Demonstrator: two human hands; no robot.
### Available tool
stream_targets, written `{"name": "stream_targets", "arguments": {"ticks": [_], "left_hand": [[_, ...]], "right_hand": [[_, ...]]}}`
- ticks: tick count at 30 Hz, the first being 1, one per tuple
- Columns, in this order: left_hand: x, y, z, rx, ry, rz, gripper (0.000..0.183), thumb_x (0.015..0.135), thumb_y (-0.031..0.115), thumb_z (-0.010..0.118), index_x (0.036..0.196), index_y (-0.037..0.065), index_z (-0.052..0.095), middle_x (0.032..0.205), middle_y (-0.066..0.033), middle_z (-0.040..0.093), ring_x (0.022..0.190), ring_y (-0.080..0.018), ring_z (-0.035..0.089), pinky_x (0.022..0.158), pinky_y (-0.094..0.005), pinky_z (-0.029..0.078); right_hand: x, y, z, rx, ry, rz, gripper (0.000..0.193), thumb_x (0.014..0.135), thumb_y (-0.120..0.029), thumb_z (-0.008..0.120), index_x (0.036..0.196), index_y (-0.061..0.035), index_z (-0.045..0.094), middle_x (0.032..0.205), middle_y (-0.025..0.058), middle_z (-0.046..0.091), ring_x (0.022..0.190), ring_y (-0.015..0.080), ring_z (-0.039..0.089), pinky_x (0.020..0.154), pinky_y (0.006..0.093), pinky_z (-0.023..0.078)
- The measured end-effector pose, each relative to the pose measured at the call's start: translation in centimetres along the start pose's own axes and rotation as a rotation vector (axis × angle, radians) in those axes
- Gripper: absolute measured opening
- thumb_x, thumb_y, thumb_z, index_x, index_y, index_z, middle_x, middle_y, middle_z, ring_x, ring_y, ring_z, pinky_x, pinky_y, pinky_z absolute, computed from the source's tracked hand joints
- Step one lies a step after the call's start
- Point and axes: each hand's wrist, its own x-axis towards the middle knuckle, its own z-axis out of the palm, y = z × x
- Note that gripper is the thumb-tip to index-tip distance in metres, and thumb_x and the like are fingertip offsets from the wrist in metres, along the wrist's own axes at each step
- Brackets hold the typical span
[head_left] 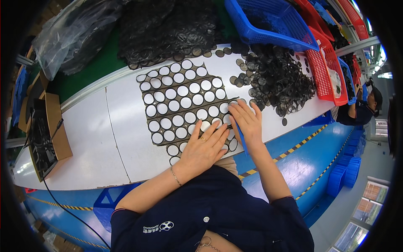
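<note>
A dark sheet (172, 105) lies on the white table in front of me, patterned with rows of white circles ringed in black. My left hand (200, 146) rests flat on its near right part, fingers stretched and spread, covering some circles. At the sheet's right edge is my right hand (248, 126), its fingertips close to the rings. A narrow blue tool (241, 137) lies along the palm of that hand; its kind cannot be made out, and its far end is hidden by the fingers. Loose dark round mesh discs (281, 80) are heaped to the right of the sheet.
Behind the sheet lies a large black pile of ringed sheets (168, 31), beside a clear plastic bag (75, 38). A blue basket (273, 35) and a red basket (325, 69) stand at the far right. A cardboard box (56, 126) is at left. Another person (359, 111) is at far right.
</note>
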Motion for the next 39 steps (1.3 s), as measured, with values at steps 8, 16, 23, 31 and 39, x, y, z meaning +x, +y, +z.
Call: {"name": "stream_targets", "arguments": {"ticks": [8,16,23,31,39], "left_hand": [[-0.2,0.0,0.1,-0.035,0.026,-0.001,0.046,0.091,0.031,0.065,0.129,0.005,0.060,0.138,-0.0072,0.055,0.135,-0.0238,0.045,0.112,-0.0575,0.030],[-0.5,-0.1,0.1,-0.024,0.136,0.015,0.034,0.090,0.019,0.066,0.120,0.002,0.065,0.126,-0.0099,0.063,0.128,-0.0246,0.053,0.110,-0.0555,0.035],[-0.6,-0.2,0.3,-0.017,0.125,0.019,0.034,0.089,0.018,0.066,0.119,0.002,0.065,0.126,-0.0099,0.062,0.128,-0.0246,0.052,0.110,-0.0555,0.035],[-0.6,-0.2,0.3,0.002,0.119,0.019,0.033,0.088,0.017,0.067,0.117,0.002,0.066,0.127,-0.0095,0.062,0.128,-0.0249,0.053,0.110,-0.0556,0.035],[0.2,-0.5,-0.1,-0.099,0.120,-0.034,0.035,0.089,0.018,0.066,0.122,0.004,0.064,0.131,-0.0085,0.060,0.129,-0.0258,0.052,0.110,-0.0560,0.033]], "right_hand": [[0.0,2.9,-1.9,0.369,0.221,0.535,0.019,0.095,-0.010,0.063,0.109,0.0003,0.069,0.111,0.0133,0.070,0.113,0.0284,0.063,0.105,0.0404,0.040],[-2.2,-3.0,-2.1,0.596,-0.074,0.494,0.018,0.093,-0.014,0.064,0.106,-0.0057,0.072,0.107,0.0109,0.071,0.116,0.0254,0.061,0.108,0.0431,0.035],[-2.4,-3.0,-2.0,0.587,-0.084,0.490,0.018,0.092,-0.016,0.065,0.106,-0.0060,0.072,0.107,0.0101,0.071,0.116,0.0254,0.061,0.107,0.0428,0.035],[-0.6,-1.2,-0.7,0.084,-0.042,0.010,0.022,0.087,-0.005,0.069,0.109,-0.0072,0.071,0.115,0.0091,0.069,0.118,0.0260,0.061,0.106,0.0436,0.036],[-0.1,-0.1,-0.1,0.662,0.012,0.517,0.018,0.095,-0.013,0.063,0.108,-0.0049,0.071,0.113,0.0152,0.070,0.115,0.0289,0.061,0.107,0.0402,0.037]]}}
